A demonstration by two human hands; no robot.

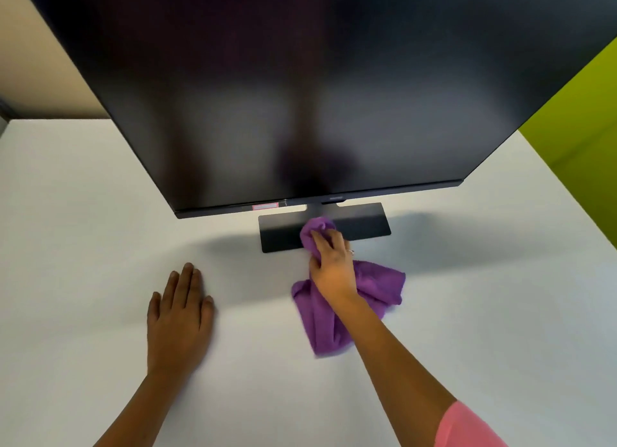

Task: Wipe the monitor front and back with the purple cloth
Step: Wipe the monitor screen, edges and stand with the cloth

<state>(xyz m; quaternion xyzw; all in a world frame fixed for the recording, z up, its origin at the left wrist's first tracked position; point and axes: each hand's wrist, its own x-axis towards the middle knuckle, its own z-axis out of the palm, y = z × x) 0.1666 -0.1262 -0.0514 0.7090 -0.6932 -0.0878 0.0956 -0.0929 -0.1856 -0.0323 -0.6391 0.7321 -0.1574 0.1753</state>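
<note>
On stand base [364,221], gripped purple cloth [377,283]

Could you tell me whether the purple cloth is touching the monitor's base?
Touching: the head view shows the purple cloth, bunched under the right hand, overlapping the base.

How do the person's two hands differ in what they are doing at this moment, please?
The left hand lies flat and open on the table, holding nothing; the right hand is closed on the purple cloth. The left hand is clear of the monitor; the right hand presses the cloth onto the stand base. Both are bare.
</note>
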